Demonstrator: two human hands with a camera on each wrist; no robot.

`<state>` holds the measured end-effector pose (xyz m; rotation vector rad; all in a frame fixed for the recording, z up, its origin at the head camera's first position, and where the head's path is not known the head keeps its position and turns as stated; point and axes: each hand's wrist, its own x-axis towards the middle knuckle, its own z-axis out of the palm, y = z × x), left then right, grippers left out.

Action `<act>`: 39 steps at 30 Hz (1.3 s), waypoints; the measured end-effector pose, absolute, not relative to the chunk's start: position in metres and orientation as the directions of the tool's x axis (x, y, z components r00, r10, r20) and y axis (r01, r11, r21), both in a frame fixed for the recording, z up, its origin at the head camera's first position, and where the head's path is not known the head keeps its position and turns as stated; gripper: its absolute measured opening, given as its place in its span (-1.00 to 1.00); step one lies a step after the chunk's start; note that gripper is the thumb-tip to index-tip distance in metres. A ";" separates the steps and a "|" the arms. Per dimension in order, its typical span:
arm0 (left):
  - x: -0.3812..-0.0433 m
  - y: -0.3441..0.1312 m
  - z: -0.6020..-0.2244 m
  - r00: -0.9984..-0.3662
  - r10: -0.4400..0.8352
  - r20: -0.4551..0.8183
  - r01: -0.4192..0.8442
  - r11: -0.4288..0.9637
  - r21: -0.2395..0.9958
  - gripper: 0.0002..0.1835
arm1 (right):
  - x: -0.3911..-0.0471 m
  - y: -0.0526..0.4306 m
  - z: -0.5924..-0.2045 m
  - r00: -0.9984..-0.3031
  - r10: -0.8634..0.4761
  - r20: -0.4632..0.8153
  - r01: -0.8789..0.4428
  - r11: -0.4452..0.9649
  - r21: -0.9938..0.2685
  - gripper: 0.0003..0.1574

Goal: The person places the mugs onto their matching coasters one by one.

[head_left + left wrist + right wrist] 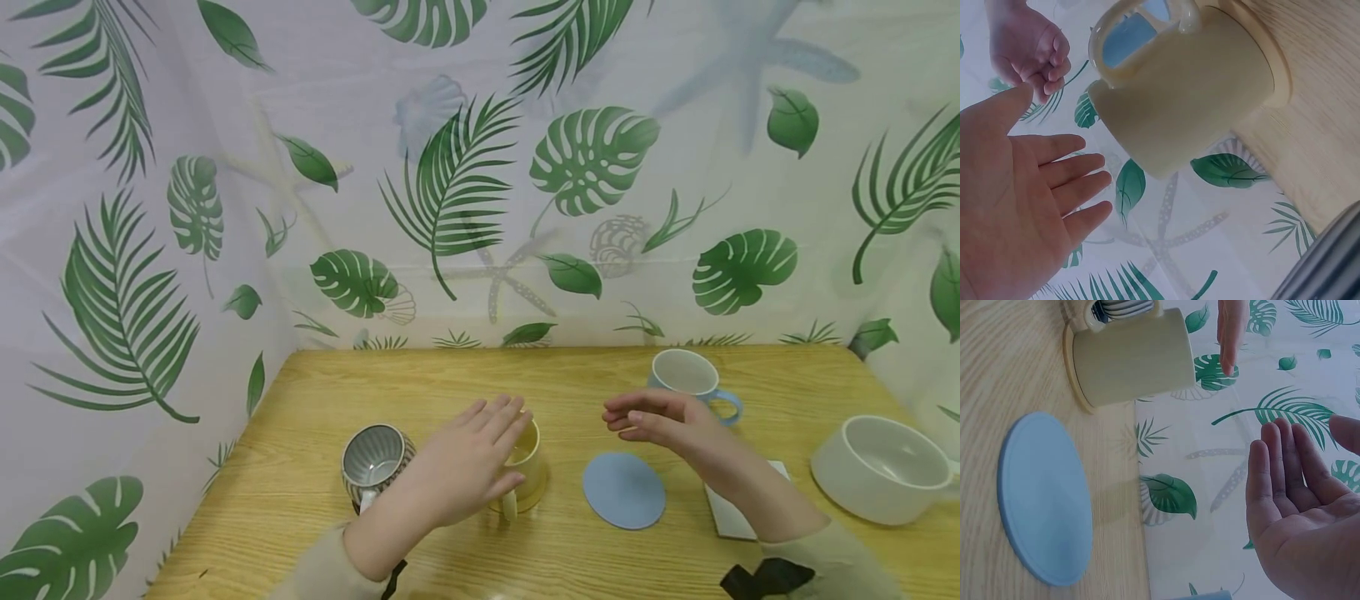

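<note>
My left hand [472, 462] hovers with straight, spread fingers over the yellow mug [531, 467], hiding much of it in the head view. That mug stands upright on a yellow coaster [1071, 369], as the right wrist view shows. My right hand [660, 421] is raised with relaxed, slightly bent fingers, holding nothing. Below it on the table lies a round blue coaster [624, 490]. A mug with a blue handle and a pale inside [684, 372] stands just behind the right hand, partly covered by it. Left of my left hand is a grey ribbed mug [375, 462].
A wide white mug [877, 471] stands at the right of the wooden table [465, 371]. A white square coaster [731, 512] lies partly under the right forearm. Leaf-printed cloth [480, 208] hangs behind the table and along its left side.
</note>
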<state>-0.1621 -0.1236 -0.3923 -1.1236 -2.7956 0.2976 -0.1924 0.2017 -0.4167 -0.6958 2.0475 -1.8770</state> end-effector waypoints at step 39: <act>-0.164 -0.077 -0.412 -0.615 0.789 -0.001 0.768 0.599 -0.228 -0.25 | -0.207 0.275 -0.419 -0.866 -0.439 0.238 -0.183 -0.163 -0.969 -0.41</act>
